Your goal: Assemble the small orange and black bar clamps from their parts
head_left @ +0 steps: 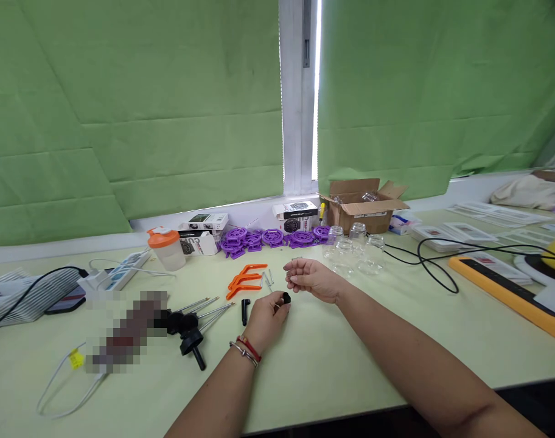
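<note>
My left hand (265, 317), with a red bracelet and a metal bangle at the wrist, is closed on a small black plastic part (286, 297) that juts out past the thumb and index finger. Just to its right and farther back is my right hand (311, 280), its fingers curled and pressed together; whatever lies in them is too small to tell. A black crank-shaped piece (245, 311) lies left of my left hand. Beyond it are orange plastic handles (245, 281) and thin metal pins (268, 277). Farther left rest black plastic heads with metal rods (190, 334).
Purple wheel-like parts (272, 237) line the back, near printed boxes (296, 210). Glass jars (345, 249) stand before an open cardboard box (364, 210). An orange-lidded cup (165, 248) and a power strip (128, 267) are left; black cables (423, 258) and an orange-edged device (510, 298) are right.
</note>
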The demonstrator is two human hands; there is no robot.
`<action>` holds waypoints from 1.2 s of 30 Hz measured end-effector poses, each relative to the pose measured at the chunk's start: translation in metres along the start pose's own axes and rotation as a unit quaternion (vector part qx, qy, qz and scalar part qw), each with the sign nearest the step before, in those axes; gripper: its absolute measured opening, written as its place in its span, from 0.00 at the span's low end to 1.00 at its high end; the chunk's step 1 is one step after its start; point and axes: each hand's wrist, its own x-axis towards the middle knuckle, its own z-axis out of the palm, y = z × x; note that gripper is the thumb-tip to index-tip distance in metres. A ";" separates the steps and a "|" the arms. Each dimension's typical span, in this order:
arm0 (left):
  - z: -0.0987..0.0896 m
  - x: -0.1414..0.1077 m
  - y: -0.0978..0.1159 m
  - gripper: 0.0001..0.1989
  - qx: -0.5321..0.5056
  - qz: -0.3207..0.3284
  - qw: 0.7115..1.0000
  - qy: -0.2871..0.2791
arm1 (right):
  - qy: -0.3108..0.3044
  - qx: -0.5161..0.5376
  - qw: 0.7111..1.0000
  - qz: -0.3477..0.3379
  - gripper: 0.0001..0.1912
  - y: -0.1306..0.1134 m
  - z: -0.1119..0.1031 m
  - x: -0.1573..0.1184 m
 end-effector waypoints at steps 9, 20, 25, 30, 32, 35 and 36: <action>0.001 0.000 0.000 0.08 -0.015 -0.012 1.000 -0.003 | -0.001 -0.012 1.000 -0.012 0.24 0.004 0.003 -0.001; 0.002 0.001 -0.002 0.09 -0.009 -0.004 1.000 0.009 | 0.040 -0.157 0.985 -0.065 0.18 0.010 0.011 0.001; 0.002 0.001 -0.003 0.08 0.001 -0.004 1.000 0.015 | 0.018 -0.174 0.981 -0.082 0.17 0.017 0.007 0.003; 0.002 0.001 -0.003 0.08 -0.001 -0.004 1.000 0.015 | 0.021 -0.192 0.977 -0.092 0.15 0.020 0.003 0.004; 0.002 0.001 -0.004 0.08 -0.004 -0.008 1.000 0.015 | 0.021 -0.203 0.974 -0.096 0.15 0.020 0.003 0.004; 0.002 0.001 -0.005 0.09 -0.001 -0.010 1.000 0.016 | 0.022 -0.225 0.969 -0.102 0.14 0.019 0.003 0.003; 0.002 0.001 -0.005 0.09 0.000 -0.010 1.000 0.017 | 0.023 -0.231 0.967 -0.102 0.14 0.019 0.003 0.003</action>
